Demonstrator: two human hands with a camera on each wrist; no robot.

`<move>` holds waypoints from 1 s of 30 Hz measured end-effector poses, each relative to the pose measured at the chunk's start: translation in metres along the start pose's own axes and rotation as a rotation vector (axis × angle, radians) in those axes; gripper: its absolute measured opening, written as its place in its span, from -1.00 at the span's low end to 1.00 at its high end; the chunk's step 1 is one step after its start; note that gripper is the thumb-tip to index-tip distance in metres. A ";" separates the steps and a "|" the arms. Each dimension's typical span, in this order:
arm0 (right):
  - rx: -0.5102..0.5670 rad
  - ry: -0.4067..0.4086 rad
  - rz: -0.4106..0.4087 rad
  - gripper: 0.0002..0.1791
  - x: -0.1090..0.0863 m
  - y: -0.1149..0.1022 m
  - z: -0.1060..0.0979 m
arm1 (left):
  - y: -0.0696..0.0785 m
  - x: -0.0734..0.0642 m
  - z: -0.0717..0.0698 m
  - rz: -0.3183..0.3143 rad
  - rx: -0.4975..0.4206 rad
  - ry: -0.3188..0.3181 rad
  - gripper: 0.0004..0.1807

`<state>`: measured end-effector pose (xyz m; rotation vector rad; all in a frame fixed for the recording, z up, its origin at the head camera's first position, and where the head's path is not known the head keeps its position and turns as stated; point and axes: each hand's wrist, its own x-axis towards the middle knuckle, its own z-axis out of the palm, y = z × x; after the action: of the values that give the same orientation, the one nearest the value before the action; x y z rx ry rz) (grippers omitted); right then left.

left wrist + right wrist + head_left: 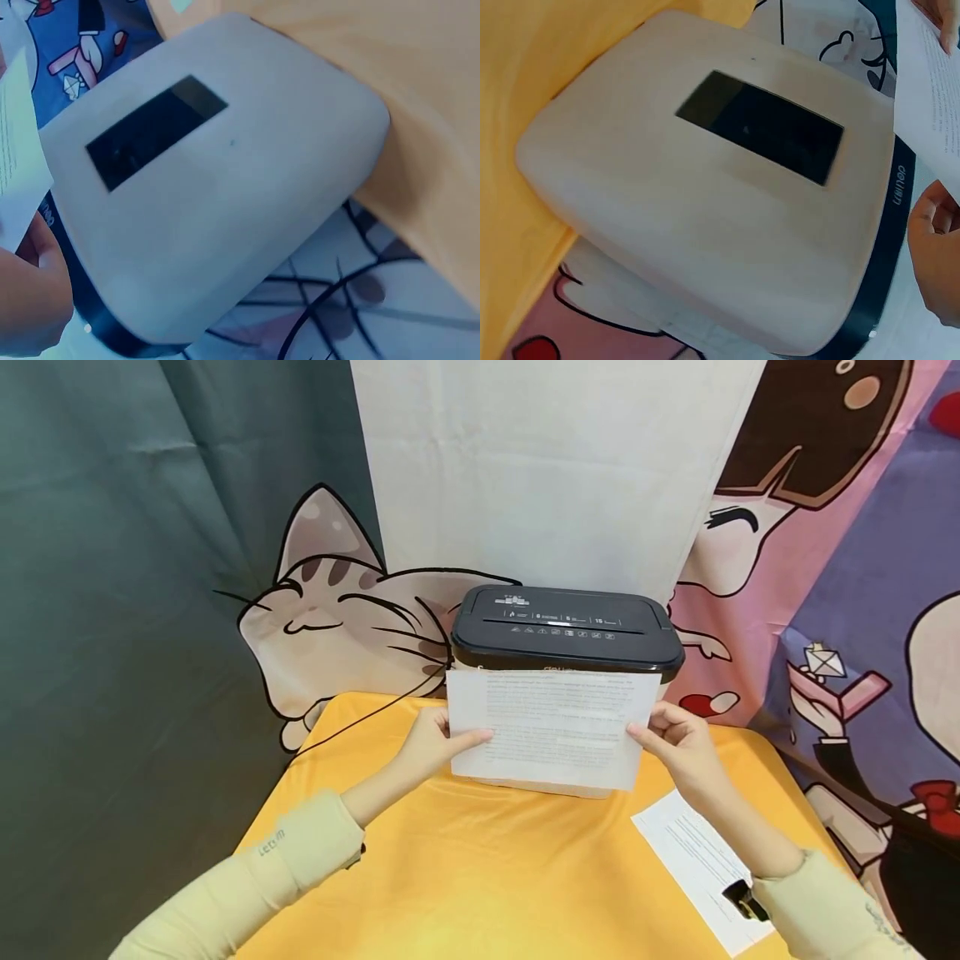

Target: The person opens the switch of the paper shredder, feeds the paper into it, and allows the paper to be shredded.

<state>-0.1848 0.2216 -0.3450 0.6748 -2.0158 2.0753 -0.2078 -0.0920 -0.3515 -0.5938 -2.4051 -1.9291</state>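
Note:
A printed sheet of paper [555,727] is held up in front of the paper shredder [570,647], hiding most of its front in the head view. My left hand [438,743] pinches the sheet's left edge, thumb on the printed face. At the right edge my right hand [678,739] pinches it the same way. The shredder has a black top with a narrow feed slot and a pale bin [247,187] with a dark window [761,127]. The sheet's top edge overlaps the front rim of the black top in the head view.
A second printed sheet [701,868] lies on the yellow tablecloth [480,868] under my right forearm. A thin black cord [367,714] runs left from the shredder over the cloth. Behind stand curtains with cartoon prints, a cat [330,627] among them.

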 end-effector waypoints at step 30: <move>-0.140 0.019 -0.137 -0.81 0.076 -0.067 -0.028 | 0.080 0.087 -0.049 0.107 0.203 -0.053 -0.74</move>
<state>-0.2294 0.2398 -0.2510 0.7421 -2.0208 1.8394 -0.2770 -0.0986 -0.2441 -0.7542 -2.5022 -1.6232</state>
